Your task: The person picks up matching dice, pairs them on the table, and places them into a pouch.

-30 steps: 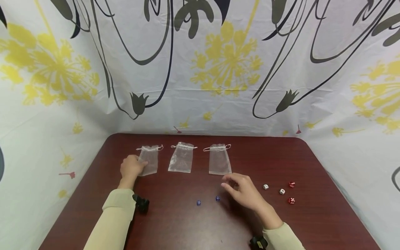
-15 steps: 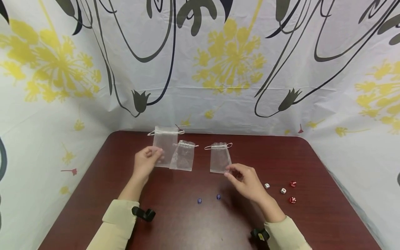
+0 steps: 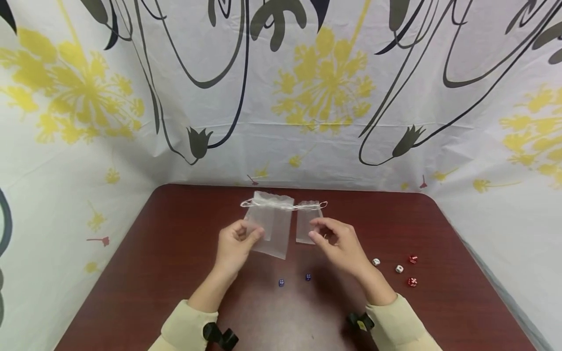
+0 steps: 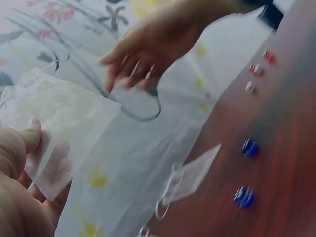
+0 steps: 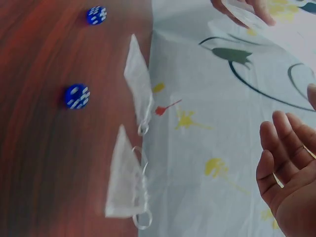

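My left hand (image 3: 232, 248) pinches a sheer white drawstring bag (image 3: 278, 231) by its side, thumb in front and fingers behind. The bag is raised over the table and overlaps a second bag in the head view. That second bag (image 5: 137, 81) lies on the table in the right wrist view. A third bag (image 3: 304, 230) lies flat to the right, partly covered by my right hand (image 3: 340, 243) in the head view. This right hand hovers with relaxed, loosely bent fingers and holds nothing. Two blue dice (image 3: 281, 282) rest on the table nearer to me, below the hands.
On the right side of the dark red table (image 3: 439, 317) sit two white dice (image 3: 399, 268) and two red dice (image 3: 412, 282). A patterned cloth (image 3: 246, 161) hangs behind the table's far edge. Each wrist carries a small black camera (image 3: 221, 336).
The left hand has taken hold of the leftmost bag, lifted it and carried it right to between the hands. My right hand has risen slightly. The dice stay where they were.
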Demonstrator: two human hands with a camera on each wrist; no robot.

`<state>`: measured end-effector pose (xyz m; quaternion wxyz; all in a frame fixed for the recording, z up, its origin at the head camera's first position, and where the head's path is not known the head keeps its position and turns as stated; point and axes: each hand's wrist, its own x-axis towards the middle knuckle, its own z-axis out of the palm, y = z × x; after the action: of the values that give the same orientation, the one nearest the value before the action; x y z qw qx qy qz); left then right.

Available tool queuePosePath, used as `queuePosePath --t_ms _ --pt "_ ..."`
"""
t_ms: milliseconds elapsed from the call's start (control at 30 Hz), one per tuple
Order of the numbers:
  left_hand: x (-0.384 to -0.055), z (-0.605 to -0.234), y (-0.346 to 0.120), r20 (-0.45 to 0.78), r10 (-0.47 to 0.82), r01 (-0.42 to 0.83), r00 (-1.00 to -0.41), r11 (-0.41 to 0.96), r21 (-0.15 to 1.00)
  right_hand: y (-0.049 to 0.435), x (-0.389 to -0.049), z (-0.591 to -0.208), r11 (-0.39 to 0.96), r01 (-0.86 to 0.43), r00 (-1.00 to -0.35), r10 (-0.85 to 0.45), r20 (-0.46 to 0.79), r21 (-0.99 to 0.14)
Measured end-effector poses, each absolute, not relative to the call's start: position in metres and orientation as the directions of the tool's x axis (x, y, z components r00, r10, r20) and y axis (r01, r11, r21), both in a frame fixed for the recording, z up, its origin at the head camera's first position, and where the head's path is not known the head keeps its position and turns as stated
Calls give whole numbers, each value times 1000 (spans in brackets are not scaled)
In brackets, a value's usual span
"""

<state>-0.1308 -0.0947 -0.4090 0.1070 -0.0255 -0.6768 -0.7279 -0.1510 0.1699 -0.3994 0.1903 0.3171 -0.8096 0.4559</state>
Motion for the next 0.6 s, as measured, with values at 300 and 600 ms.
queuePosePath --t_ms 300,600 --pt "-115 -413 -72 335 -40 334 -941 23 942 152 -153 -383 349 -753 -657 -339 673 -559" --pt "-111 -417 -71 306 -4 305 -952 62 950 146 -151 -378 295 -809 -585 -308 750 -509"
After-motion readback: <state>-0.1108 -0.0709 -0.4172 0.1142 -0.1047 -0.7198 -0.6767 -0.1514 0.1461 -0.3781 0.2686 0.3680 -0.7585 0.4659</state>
